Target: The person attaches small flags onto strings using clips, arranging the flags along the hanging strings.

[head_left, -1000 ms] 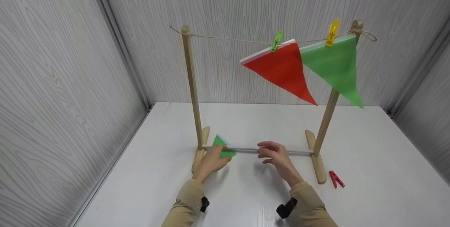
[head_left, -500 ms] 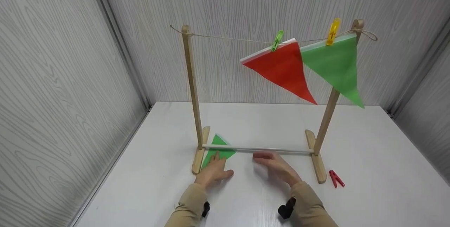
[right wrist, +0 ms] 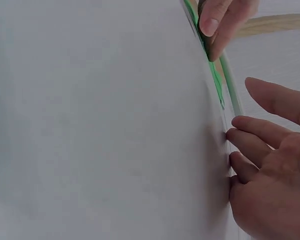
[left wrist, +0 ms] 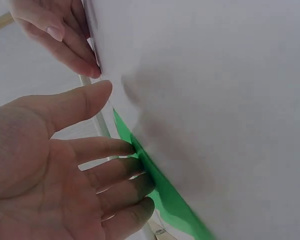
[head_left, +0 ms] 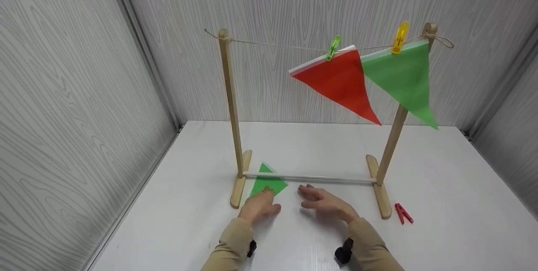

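Head view: the left hand (head_left: 258, 207), loosely extended, touched the green flag (head_left: 270, 182) at lower centre; the right hand (head_left: 325, 203) was relaxed, holding nothing.
A careless tug could have snagged the flag beneath the white rod (head_left: 328, 177).

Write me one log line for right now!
left hand: touching green flag; right hand: nothing held; red clothespin: on table; string: red flag, second green flag hanging
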The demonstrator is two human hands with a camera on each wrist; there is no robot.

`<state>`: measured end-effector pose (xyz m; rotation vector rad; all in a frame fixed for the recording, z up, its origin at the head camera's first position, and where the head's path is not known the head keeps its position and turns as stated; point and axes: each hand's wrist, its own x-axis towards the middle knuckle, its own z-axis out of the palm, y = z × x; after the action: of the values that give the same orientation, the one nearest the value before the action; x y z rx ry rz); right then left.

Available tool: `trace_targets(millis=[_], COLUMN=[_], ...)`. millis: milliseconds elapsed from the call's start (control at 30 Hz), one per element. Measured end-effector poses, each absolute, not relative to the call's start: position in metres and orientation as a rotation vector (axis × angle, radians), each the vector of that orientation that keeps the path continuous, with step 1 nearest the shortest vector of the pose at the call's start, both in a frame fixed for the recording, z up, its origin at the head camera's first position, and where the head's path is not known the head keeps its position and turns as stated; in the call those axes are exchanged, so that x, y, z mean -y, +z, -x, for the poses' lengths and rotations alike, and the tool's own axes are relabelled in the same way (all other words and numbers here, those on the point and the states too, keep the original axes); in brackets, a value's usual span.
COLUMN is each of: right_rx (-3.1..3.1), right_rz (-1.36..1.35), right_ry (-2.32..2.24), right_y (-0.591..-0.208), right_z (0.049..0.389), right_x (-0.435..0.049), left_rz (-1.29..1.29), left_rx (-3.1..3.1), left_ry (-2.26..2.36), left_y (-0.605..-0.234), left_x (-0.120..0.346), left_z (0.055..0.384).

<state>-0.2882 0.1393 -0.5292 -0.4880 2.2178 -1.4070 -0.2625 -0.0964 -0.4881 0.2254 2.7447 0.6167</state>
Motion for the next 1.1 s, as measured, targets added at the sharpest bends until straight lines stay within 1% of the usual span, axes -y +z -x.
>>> trace_targets(millis=[167, 400, 600, 900, 1100], right_rx=[-2.290, -2.387, -2.451, -2.549, -2.608], right_rz=[0.537, 0.505, 0.618, 0.765, 0.784], right_ry=[-1.310, -1.198, -1.116, -1.022, -0.954], right_y=[-0.530, -0.528, -0.528, -0.533, -0.533], right_z=[0.284, 0.280, 0.280, 0.280, 0.278], right_x=[-0.136, -0.133, -0.131, -0.128, -0.124], left_rz=[-0.239, -0.220, -0.202, -0.365, -0.332], left_rx=[-2.793, -2.794, -2.791, -2.841, -2.842], left_ry=[0.575, 0.528, 0.559, 0.777, 1.020], left_y=[-0.485, -0.481, -0.479, -0.488, -0.493], left_x=[0.087, 0.069, 0.061, 0.069, 0.082], left_z=[0.259, 0.254, 0.250, 0.251, 0.257])
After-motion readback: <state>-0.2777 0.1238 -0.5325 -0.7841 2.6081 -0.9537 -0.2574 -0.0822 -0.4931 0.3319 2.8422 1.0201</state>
